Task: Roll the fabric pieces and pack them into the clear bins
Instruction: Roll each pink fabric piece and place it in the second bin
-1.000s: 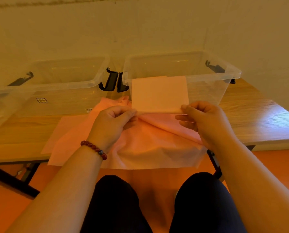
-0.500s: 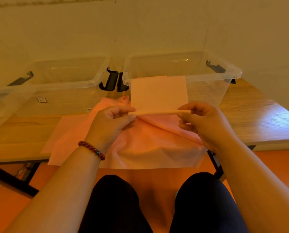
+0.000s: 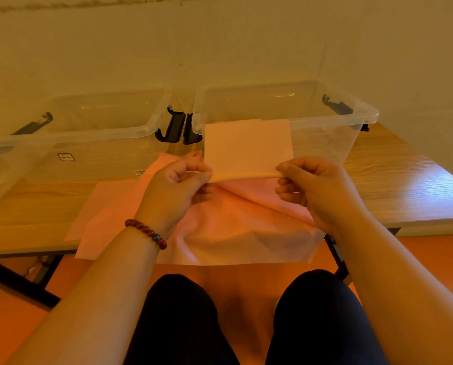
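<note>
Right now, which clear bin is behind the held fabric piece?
The right bin: the held fabric piece overlaps its front wall. The left bin, with the stickers, sits off to the side.

a thicker roll along the near edge of the held fabric piece (image 3: 247, 146) (flat a second ago)
</note>
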A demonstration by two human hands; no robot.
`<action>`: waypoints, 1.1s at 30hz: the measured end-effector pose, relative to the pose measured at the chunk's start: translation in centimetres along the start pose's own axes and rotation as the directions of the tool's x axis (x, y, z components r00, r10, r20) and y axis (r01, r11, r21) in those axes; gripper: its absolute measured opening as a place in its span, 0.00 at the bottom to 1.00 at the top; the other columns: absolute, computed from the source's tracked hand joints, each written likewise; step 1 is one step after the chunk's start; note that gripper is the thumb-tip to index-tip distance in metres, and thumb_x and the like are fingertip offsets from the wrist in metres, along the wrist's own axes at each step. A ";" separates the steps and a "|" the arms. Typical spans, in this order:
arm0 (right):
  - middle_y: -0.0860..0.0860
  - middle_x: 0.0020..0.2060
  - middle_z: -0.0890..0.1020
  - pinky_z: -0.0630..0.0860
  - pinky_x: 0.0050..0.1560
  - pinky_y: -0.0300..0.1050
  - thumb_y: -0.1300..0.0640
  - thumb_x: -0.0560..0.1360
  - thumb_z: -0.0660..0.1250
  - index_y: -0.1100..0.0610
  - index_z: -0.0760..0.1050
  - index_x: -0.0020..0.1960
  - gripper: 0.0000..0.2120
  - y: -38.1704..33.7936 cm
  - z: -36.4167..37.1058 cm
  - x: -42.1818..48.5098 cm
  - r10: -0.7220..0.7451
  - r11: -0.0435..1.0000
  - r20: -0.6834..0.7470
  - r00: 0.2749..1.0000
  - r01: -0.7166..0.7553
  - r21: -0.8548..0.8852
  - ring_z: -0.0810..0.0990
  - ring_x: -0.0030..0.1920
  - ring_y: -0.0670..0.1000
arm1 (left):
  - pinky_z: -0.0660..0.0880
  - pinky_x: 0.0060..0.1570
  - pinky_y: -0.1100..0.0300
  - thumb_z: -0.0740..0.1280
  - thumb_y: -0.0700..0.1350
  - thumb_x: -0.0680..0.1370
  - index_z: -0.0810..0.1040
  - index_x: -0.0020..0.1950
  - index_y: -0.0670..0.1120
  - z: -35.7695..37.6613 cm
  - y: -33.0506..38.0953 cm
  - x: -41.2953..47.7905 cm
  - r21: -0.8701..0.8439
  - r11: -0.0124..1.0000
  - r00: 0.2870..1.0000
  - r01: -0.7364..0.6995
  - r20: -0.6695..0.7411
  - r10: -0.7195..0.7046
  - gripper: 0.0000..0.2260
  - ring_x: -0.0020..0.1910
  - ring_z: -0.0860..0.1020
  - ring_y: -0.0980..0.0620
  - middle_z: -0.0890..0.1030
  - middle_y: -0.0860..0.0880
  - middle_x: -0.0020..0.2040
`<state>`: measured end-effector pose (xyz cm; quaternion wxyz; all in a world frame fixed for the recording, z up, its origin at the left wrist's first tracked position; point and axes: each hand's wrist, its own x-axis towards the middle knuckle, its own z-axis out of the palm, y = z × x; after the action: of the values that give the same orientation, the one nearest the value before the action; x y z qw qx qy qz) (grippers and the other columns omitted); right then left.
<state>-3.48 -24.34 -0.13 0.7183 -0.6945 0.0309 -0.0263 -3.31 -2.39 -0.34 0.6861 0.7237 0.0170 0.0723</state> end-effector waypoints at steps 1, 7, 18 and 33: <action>0.52 0.33 0.83 0.81 0.39 0.41 0.59 0.74 0.71 0.58 0.81 0.46 0.02 0.0 -0.1 0.0 0.007 1.000 0.019 1.000 -0.006 -0.007 0.83 0.35 0.48 | 0.78 0.35 0.65 0.68 0.37 0.76 0.81 0.43 0.46 -0.1 0.0 -0.1 -0.016 1.000 1.000 0.010 0.007 -0.010 0.05 0.36 0.81 0.55 0.83 0.49 0.43; 0.49 0.35 0.84 0.81 0.40 0.42 0.59 0.76 0.69 0.56 0.81 0.45 0.03 -0.2 -0.2 0.0 0.019 0.999 0.028 0.999 -0.018 -0.050 0.85 0.39 0.49 | 0.78 0.38 0.66 0.69 0.37 0.75 0.82 0.45 0.46 -0.3 -0.5 -0.2 0.003 1.000 1.000 0.008 0.023 -0.008 0.04 0.38 0.82 0.57 0.84 0.50 0.38; 0.52 0.32 0.82 0.81 0.36 0.40 0.61 0.78 0.67 0.56 0.78 0.47 0.02 -0.2 0.6 0.0 0.018 1.000 -0.054 0.998 -0.019 -0.015 0.82 0.32 0.48 | 0.79 0.36 0.65 0.68 0.37 0.76 0.79 0.45 0.47 0.5 -0.1 0.2 0.026 1.000 1.000 -0.016 -0.002 0.016 0.05 0.34 0.81 0.59 0.75 0.45 0.65; 0.53 0.38 0.86 0.80 0.39 0.41 0.58 0.77 0.68 0.58 0.80 0.46 0.05 -0.2 0.1 0.0 0.059 0.998 0.003 0.998 -0.059 0.005 0.86 0.42 0.49 | 0.79 0.39 0.65 0.68 0.39 0.76 0.82 0.43 0.44 0.2 -0.3 0.0 -0.015 1.000 0.999 0.027 0.023 -0.027 0.04 0.38 0.81 0.57 0.83 0.50 0.37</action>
<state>-3.48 -24.23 0.09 0.7206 -0.6915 0.0501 -0.0042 -3.29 -2.59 -0.66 0.6929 0.7187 0.0185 0.0549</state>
